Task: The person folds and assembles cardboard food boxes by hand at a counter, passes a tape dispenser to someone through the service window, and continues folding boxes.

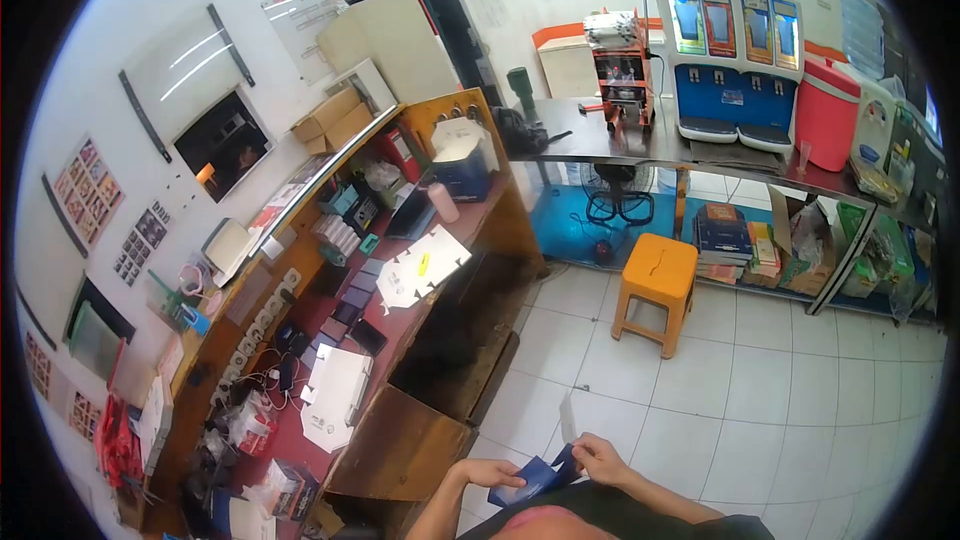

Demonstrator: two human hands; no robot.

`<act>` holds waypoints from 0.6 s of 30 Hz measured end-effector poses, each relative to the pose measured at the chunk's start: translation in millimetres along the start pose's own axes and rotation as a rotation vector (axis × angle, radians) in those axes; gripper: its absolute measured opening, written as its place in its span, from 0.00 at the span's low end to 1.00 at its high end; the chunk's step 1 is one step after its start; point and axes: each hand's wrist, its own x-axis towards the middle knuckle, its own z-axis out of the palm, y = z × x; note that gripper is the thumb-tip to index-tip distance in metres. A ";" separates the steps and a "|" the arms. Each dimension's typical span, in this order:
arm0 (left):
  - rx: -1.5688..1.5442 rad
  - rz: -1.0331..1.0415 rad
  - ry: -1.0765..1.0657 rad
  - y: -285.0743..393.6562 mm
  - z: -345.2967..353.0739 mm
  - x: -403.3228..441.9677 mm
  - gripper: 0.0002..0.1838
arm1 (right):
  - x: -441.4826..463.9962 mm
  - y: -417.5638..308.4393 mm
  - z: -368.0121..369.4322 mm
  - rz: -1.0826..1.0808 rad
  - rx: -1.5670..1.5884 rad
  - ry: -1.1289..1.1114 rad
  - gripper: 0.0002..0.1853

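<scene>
Close to my body at the bottom of the head view, I hold a dark blue piece of folded card [537, 480], perhaps a small box; its exact kind is not clear. My left hand [492, 473] grips its left side, fingers closed on the edge. On the other side, my right hand [598, 460] pinches its upper right part. A pale flap [568, 418] sticks up beside my right fingers, and I cannot tell if it belongs to the blue card. My lower body and dark sleeve hide part of the scene below.
To my left, a red-topped counter [395, 345] bears flat white die-cut card [335, 398], another white card sheet [425, 268] with a yellow item, and phones. A yellow stool [657, 285] stands on the tiled floor. Behind are a drink dispenser [730, 90] and red cooler [826, 120].
</scene>
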 end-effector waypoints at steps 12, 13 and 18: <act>-0.588 0.205 0.171 -17.1 59.5 8.0 0.13 | 9.5 -26.3 23.0 -0.229 -0.916 -0.173 0.16; -0.672 0.306 0.193 -11.0 64.6 2.4 0.12 | 8.7 -26.9 25.4 -0.178 -0.879 -0.092 0.16; -0.536 0.323 0.222 -43.5 61.5 16.8 0.10 | 15.4 -23.1 22.8 -0.193 -0.743 -0.318 0.15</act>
